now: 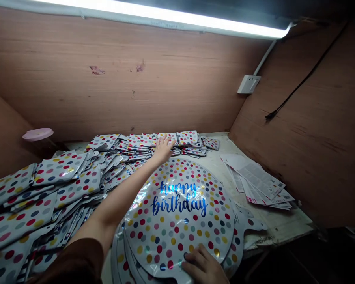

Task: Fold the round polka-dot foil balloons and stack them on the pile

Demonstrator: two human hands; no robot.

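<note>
My left hand reaches to the back of the table, its fingers spread on top of a row of folded foil balloons. A flat, round foil balloon lies in front of me on a stack of similar ones. It is white with coloured dots and reads "happy birthday" in blue. At its lower right edge, by the tail, my right hand rests on the foil with its fingers apart and slightly bent. Part of the right hand is cut off by the frame's lower edge.
Many folded dotted balloons are heaped on the left. Printed paper sheets lie on the right of the table. A pink-lidded container stands back left. Wooden panels enclose the table, under a tube light.
</note>
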